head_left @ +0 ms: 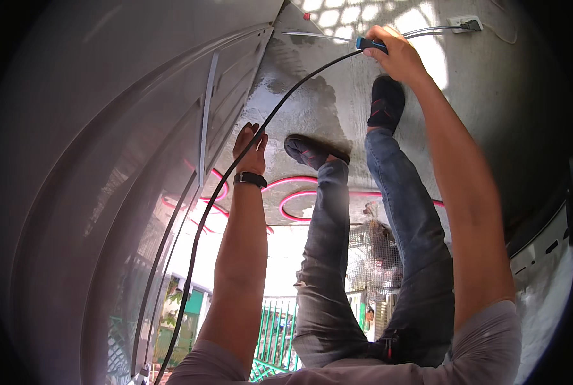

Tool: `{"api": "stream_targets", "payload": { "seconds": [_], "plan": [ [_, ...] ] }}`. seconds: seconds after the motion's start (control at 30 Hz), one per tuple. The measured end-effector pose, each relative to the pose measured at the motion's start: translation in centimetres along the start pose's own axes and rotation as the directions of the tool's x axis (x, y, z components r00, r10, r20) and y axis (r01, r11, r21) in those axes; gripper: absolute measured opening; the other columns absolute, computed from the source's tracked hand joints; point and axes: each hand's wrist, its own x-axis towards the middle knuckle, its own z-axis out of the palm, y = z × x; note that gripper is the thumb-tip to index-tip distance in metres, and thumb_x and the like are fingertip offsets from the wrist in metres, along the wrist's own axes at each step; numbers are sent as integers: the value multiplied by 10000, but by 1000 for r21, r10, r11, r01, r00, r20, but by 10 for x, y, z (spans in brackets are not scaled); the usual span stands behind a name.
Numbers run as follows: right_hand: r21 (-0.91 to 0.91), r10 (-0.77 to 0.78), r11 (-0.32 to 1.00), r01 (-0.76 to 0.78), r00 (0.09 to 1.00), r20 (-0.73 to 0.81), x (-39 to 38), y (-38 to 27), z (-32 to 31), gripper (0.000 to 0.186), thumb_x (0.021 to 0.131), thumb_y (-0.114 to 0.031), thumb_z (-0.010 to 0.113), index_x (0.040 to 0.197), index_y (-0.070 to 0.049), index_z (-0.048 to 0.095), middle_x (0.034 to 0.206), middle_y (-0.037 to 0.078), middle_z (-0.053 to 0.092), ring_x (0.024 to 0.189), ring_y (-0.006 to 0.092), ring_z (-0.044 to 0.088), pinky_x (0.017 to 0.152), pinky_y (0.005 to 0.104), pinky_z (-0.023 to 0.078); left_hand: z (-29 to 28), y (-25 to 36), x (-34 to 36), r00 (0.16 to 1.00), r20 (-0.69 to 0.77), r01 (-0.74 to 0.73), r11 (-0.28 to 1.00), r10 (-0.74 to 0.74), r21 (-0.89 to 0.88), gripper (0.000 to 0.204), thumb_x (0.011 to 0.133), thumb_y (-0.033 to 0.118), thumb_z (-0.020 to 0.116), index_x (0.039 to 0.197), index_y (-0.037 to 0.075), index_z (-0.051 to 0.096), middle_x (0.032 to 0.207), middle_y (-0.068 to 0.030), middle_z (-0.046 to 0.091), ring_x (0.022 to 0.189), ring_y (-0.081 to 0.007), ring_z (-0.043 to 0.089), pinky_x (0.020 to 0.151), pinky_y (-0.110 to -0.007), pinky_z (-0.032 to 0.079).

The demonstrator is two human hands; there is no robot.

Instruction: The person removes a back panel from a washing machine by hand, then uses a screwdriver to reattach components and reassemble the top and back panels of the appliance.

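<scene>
My right hand is raised at the top, closed round a short blue-and-black handle. A black cable meets that hand and curves down to the lower left edge. A thin pale rod extends left from beside the handle; whether they are joined I cannot tell. My left hand, below a black wristband, is open with its fingers stretched out, close to the shiny vehicle side. The cable crosses in front of its fingers; whether they touch it is unclear.
A pink hose lies in loops on the partly wet concrete floor around my feet. At the upper right, a pale box with a black plug lies on the floor. Beyond my legs are a wire mesh and a green fence.
</scene>
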Motion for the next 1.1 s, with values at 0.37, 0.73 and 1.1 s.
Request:
{"api": "stream_targets", "payload": {
  "seconds": [0.37,0.73,1.1],
  "plan": [
    [366,66,818,-443,705,706,-159,-93,111,319,870,-236,713,1122,-59,632,1005,166,693,970,334,659,845,401,488,-28,8,28,981,-49,-170,954,188,245,302,966,183,658,1232,83,557,1182,-50,629,1160,-208,611,842,-404,545],
    [532,209,745,-403,898,388,-189,-145,226,302,909,-257,690,1136,-80,597,1104,168,651,1062,368,617,891,450,483,-47,1,52,972,197,-124,992,129,-37,198,915,47,668,1108,61,624,1084,-84,675,1028,-191,650,858,-352,567],
    [522,205,749,-408,892,403,-177,-140,231,319,887,-274,720,1131,-99,610,1108,152,657,1059,351,624,873,448,494,-35,-5,53,982,112,-152,988,150,13,223,913,18,655,1124,79,608,1064,-63,677,957,-168,651,840,-322,555]
  ]
}}
